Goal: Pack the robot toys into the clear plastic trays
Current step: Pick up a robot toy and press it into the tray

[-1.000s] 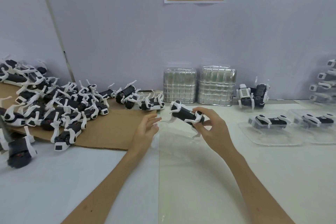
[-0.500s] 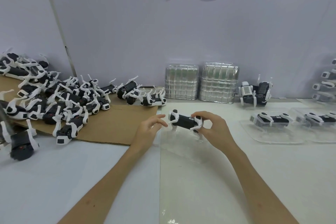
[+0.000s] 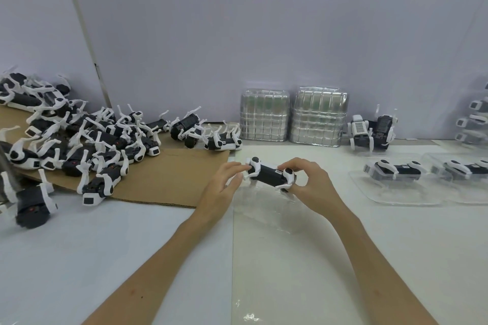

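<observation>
- Head view, hands: your right hand (image 3: 313,183) has its fingers and thumb curled round the right end of a black-and-white robot toy (image 3: 269,175). Your left hand (image 3: 223,188) pinches the white leg at the toy's left end between thumb and fingertips.
- Head view, the toy: it lies level between your hands, just above a clear tray (image 3: 266,212). The tray sits on the desk (image 3: 290,272) right in front of you. Whether the toy's feet already touch the tray I cannot tell, because the plastic is nearly invisible.
- Head view, surroundings:
  - A pile of loose toys (image 3: 87,140) waits on the cardboard sheet (image 3: 171,174) to your left.
  - Two packed trays (image 3: 398,187) lie to your right.
  - Stacks of empty trays (image 3: 318,116) stand against the back wall.
- Step in hand: by my reading, you are lining this toy up over its tray, ready to seat it.
- Next move, as I judge it:
  - Lower the toy straight down with the legs matched to the moulded pockets.
  - Press lightly at both ends.
  - Watch that the thin white legs do not catch on the rim or bend.
</observation>
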A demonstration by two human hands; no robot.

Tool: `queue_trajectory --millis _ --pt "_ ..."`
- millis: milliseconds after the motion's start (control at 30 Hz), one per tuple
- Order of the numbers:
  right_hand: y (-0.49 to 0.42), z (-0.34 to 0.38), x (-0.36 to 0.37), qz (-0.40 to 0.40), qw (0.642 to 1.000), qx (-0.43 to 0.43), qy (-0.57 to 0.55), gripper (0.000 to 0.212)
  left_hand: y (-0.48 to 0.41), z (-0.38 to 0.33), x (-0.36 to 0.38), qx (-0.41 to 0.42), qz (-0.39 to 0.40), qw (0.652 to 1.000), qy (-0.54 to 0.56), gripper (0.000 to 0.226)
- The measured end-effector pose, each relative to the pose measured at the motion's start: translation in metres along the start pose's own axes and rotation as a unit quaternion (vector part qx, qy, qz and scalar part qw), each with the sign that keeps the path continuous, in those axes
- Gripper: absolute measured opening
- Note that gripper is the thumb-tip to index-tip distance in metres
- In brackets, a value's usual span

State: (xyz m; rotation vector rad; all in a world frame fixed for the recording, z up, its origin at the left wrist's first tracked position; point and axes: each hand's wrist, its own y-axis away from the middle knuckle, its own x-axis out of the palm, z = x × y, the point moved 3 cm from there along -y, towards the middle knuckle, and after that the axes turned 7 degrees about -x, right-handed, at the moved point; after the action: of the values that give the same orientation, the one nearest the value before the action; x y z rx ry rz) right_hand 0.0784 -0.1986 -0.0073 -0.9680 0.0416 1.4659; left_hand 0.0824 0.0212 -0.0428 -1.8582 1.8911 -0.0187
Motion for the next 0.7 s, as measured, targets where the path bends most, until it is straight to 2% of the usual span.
queue_trajectory --millis 200,400,467,567,700 --pt "0.0012 0.0003 -0.0003 0.011 1.000 0.009 -0.002 0.035 -0.0039 0.0051 0.0010 -0.026 0.007 0.998 -0.048 0.018" --pt "0.0003 -0.0011 -0.0006 0.023 1.000 0.020 -0.001 0.040 -0.0016 -0.0016 0.0010 -0.017 -0.007 1.000 -0.020 0.020" --pt "-0.0001 -0.0014 0.0000 0.028 0.999 0.024 0.003 0.040 -0.0024 -0.0008 0.0024 -0.024 -0.015 0.999 -0.017 0.012" --pt "-0.0008 -0.0010 0.0006 0.023 0.999 0.038 0.001 0.041 -0.0031 -0.0007 0.0047 -0.040 -0.034 0.999 -0.006 0.024" --pt "-0.0019 -0.0005 0.0023 0.040 0.998 0.046 0.018 0.041 -0.0024 -0.0006 0.0045 -0.068 -0.055 0.996 0.020 0.027"
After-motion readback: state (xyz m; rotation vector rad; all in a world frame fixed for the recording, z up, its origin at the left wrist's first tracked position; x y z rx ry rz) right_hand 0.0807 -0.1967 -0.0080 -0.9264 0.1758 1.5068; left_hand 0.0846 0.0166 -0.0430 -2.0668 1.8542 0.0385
